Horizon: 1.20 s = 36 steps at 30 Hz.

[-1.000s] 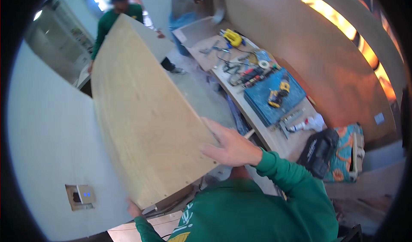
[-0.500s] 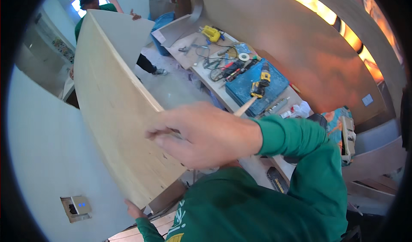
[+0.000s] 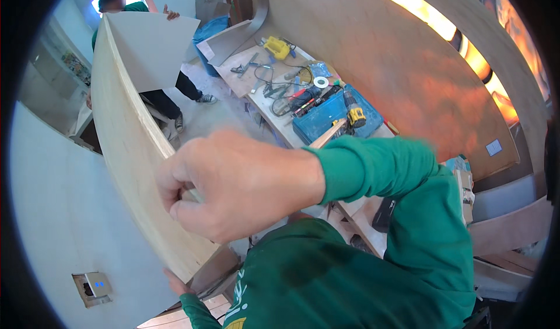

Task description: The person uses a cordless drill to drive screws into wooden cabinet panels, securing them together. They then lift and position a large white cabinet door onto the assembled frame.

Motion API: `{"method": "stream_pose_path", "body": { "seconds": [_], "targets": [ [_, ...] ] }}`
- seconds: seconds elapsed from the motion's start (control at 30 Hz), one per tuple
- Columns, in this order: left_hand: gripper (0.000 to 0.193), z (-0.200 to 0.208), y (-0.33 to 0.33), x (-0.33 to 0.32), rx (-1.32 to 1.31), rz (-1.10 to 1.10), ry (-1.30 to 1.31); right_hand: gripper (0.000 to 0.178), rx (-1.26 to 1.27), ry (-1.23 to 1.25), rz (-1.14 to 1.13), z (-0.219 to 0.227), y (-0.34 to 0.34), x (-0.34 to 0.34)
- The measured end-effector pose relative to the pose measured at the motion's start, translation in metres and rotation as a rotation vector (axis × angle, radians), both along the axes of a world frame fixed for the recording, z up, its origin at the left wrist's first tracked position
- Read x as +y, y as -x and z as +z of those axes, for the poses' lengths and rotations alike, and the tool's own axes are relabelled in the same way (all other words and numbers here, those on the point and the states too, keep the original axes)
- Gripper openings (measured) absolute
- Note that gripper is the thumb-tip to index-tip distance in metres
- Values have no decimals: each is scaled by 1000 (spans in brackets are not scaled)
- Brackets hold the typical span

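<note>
A long, curved plywood panel stands on edge at my left, running from near my body to the far end. My left hand grips its near lower corner, with part of the fingers hidden. In front of my chest, my right hand is curled into a fist over the panel's near end. Something pale shows inside the fist, too little to name. A thin wooden stick appears past my right wrist; I cannot tell whether the fist holds it.
Another person holds a white board at the panel's far end. On a workbench lie a blue case, a yellow-black drill, a tape roll, a yellow tool and cables. A switch box hangs from the white wall.
My right hand has moved left and its fingers have curled tighter. The panel and the other person sit slightly further left, with more of that person's legs visible. My left hand stays at the corner.
</note>
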<state>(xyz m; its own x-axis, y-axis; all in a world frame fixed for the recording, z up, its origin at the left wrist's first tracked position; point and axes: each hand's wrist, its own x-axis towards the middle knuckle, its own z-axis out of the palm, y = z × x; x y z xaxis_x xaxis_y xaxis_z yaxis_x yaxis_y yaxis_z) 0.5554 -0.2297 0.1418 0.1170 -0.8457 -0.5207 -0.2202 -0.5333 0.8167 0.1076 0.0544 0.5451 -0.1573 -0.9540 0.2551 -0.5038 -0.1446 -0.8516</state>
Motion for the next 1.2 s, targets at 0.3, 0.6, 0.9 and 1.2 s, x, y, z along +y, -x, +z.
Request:
{"method": "stream_pose_path", "body": {
  "seconds": [0.3,0.6,0.9,1.2],
  "targets": [
    [79,-23,20,15,157,-112,5,16,-64,189,38,-52,-14,-19],
    [77,-72,-5,-6,239,-72,-56,12,11,183,217,-71,-39,-35],
    [75,-90,-20,-49,-481,-127,221,16,95,133,229,-90,-90,-59],
    [79,275,209,20,-19,-650,355,15,169,157,133,-152,-133,-88]
  ]
}}
